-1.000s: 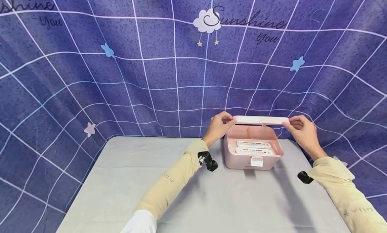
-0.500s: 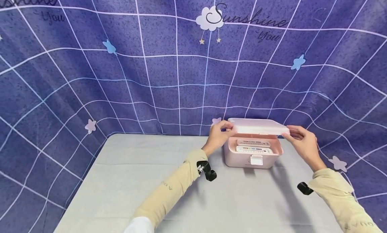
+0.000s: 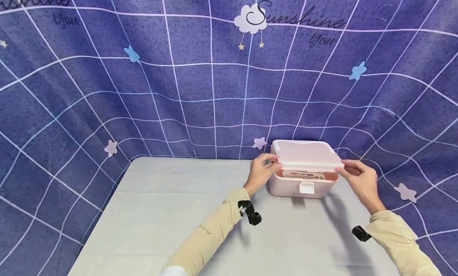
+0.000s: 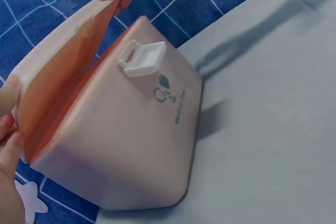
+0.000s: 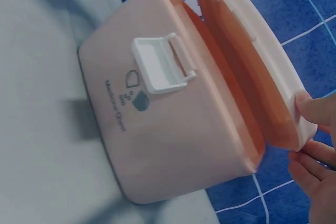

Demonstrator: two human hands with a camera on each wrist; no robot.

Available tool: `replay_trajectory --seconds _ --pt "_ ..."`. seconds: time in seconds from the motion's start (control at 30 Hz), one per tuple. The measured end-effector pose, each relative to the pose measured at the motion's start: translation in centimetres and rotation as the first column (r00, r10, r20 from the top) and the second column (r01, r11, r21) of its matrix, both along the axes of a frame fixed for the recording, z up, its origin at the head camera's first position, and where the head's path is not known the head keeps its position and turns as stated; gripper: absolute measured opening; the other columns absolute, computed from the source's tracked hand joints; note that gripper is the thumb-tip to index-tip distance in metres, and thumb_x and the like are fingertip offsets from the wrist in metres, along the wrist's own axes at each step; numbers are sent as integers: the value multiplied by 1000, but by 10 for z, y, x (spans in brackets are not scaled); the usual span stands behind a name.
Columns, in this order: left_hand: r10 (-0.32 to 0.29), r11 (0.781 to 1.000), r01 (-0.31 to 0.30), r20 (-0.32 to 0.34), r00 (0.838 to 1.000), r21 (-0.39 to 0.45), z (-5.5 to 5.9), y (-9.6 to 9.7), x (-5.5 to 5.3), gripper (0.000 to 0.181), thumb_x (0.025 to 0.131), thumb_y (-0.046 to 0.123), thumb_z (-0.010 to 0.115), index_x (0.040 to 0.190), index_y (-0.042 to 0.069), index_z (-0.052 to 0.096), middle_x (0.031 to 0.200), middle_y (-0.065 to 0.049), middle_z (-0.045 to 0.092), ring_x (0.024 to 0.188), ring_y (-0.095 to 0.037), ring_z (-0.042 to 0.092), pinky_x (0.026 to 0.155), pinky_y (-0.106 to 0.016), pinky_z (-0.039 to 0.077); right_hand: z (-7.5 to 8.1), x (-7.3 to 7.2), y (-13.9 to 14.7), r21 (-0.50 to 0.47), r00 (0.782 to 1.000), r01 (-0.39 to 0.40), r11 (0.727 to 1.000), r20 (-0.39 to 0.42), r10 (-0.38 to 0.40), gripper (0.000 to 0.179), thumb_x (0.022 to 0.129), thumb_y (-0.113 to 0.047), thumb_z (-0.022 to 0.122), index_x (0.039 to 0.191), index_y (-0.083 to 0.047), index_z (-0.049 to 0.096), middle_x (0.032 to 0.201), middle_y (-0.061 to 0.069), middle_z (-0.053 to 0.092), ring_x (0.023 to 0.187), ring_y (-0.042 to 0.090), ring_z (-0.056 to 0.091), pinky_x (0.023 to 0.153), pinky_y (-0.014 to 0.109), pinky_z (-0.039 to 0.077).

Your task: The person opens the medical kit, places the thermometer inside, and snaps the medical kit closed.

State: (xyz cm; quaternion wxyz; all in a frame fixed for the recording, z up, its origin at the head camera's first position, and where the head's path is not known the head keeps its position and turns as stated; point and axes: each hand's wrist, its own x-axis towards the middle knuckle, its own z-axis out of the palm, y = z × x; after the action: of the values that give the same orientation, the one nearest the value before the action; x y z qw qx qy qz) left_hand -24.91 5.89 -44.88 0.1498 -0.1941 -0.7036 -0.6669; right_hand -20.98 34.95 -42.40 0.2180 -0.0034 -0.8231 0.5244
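A pink medicine box [image 3: 286, 187] stands on the table with its lid [image 3: 305, 153] partly lowered, a gap left along the front. My left hand [image 3: 260, 172] pinches the lid's left front corner between thumb and fingers. At the opposite corner my right hand [image 3: 361, 183] grips the lid the same way. Through the gap a white printed packet [image 3: 303, 175] shows inside; the rest of the contents is hidden by the lid. On the box's front the white latch [image 5: 160, 66] hangs flipped outward, above a printed logo in both wrist views.
A pale grey cloth covers the table [image 3: 171, 204], with the box near its back right edge. Directly behind hangs a blue curtain [image 3: 200, 89] with a white grid and stars. Black camera mounts sit on both wrists.
Both hands have come down and towards me with the lid, from standing nearly upright to a slight gap. The two white packets have become mostly covered. The box has stayed in place.
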Motion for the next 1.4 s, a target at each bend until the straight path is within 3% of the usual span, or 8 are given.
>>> replay_trajectory --seconds 0.17,0.3,0.6,0.77,0.93,1.03,1.2,1.4 --pt "2 1000 -2 16 1000 23 -5 1 6 26 74 -10 74 98 -13 65 97 -25 62 95 -39 63 85 -38 53 3 10 -10 -29 1000 21 999 -5 -21 34 76 6 74 104 18 60 82 -1 70 73 -2 64 63 8 50" --pt "22 1000 -22 27 999 20 -25 4 1 27 73 -7 76 97 -10 67 96 -21 62 93 -33 64 85 -33 54 -3 11 -12 -73 999 41 996 2 -41 34 74 10 73 104 19 60 83 -3 69 73 -1 64 66 8 50" --pt "35 998 -34 8 999 -57 -52 4 -3 27 73 1 79 99 3 71 93 -9 61 92 -29 61 85 -39 54 -40 6 -9 -104 990 138 985 13 -137 33 71 9 77 101 13 65 91 -1 69 73 -3 64 66 9 51" --pt "17 997 -19 -29 999 -74 -46 1 2 29 74 -2 78 102 0 70 99 -12 59 94 -27 61 85 -39 54 -57 5 -14 48 982 143 989 -129 -136 38 70 9 77 106 10 63 102 18 65 87 -5 60 71 10 51" --pt "11 993 -21 -92 996 -112 -28 -4 13 29 75 -6 75 102 -7 68 102 -21 59 95 -34 60 83 -34 55 -73 10 -18 231 973 125 965 -218 -74 67 60 14 80 122 8 54 116 24 57 104 23 55 77 7 44" --pt "6 992 -18 -96 995 -128 -24 -5 13 28 75 -5 75 102 -8 68 104 -21 60 96 -32 60 84 -31 54 -83 12 -20 307 977 94 947 -212 -28 88 53 14 83 132 6 44 127 27 46 112 36 46 88 20 41" --pt "22 988 -32 -68 997 -151 -44 -2 2 30 77 1 76 106 -1 69 107 -11 60 99 -22 59 85 -39 54 -93 10 -26 349 983 61 935 -184 5 103 53 5 88 141 0 33 138 31 30 130 44 28 109 53 25" --pt "119 972 -137 -104 987 -193 -60 8 10 24 77 3 76 100 6 67 95 -6 60 82 -19 59 72 -22 53 -88 11 -23 328 980 78 941 -200 -11 88 59 10 82 136 2 41 135 29 37 122 40 37 93 45 40"
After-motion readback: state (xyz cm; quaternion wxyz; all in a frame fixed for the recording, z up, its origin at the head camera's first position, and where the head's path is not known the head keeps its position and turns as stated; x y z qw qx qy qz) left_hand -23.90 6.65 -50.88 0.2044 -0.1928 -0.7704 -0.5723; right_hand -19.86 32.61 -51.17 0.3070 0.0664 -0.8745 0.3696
